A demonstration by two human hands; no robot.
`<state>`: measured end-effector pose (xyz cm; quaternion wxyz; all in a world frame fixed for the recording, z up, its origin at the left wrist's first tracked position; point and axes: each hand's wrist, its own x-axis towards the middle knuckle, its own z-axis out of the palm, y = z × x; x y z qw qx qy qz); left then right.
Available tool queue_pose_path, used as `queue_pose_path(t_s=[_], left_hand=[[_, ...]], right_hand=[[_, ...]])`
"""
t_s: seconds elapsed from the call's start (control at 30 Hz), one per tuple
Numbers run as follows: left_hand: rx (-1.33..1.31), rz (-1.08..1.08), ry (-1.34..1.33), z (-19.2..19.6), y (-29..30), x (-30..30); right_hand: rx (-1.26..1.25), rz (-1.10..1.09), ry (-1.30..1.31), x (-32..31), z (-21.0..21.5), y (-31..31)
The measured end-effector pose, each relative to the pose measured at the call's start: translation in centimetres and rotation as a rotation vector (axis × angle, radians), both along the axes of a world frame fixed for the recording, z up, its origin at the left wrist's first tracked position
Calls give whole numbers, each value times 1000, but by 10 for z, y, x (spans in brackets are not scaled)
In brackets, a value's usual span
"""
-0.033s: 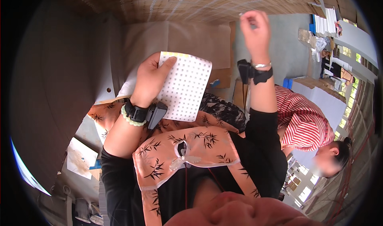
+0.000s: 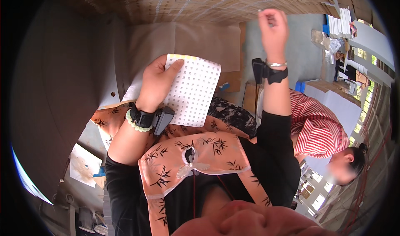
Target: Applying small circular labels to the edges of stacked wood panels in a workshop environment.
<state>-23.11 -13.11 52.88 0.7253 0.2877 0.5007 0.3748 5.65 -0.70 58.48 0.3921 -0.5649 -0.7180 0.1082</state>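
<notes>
In my left hand (image 2: 156,82) is a white sticker sheet (image 2: 193,92) covered in rows of small dark printed marks. The thumb presses its upper left part, near a yellowish strip along the top edge; the other fingers are behind it. My right hand (image 2: 274,29) is raised at the upper right, thumb and forefinger pinched. A tiny pale piece that looks like a sticker (image 2: 261,10) shows at the fingertips. Just beyond that hand lies brown cardboard (image 2: 216,4) with rows of pale round marks.
A grey panel (image 2: 79,61) stands close on my left. To my right a person in a red-and-white striped top (image 2: 318,129) bends over. Farther right are stacked white sheets (image 2: 346,23) and a cardboard box (image 2: 329,86). My peach apron (image 2: 216,152) hangs below the sheet.
My right hand has moved slightly right and up, still pinched. My left hand and the sticker sheet stay almost in place.
</notes>
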Motion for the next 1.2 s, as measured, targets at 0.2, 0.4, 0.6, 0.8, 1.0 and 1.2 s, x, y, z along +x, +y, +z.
queue_pose_path(t_s=[0.2,0.4,0.6,0.8,1.0,1.2], left_hand=[[15,-26,-15,4,3,3],[8,-9,-15,8,3,9],[16,-16,11,6,3,12],[17,-24,-9,6,3,9],[18,-20,-21,4,0,4],[10,-33,-19,7,2,5]], right_hand=[[187,-121,-206,32,11,33],[246,-87,-363,40,11,44],[255,-109,-424,47,9,46],[364,-138,-526,52,0,52],[326,-313,-406,33,0,44],[271,-434,-343,54,6,41]])
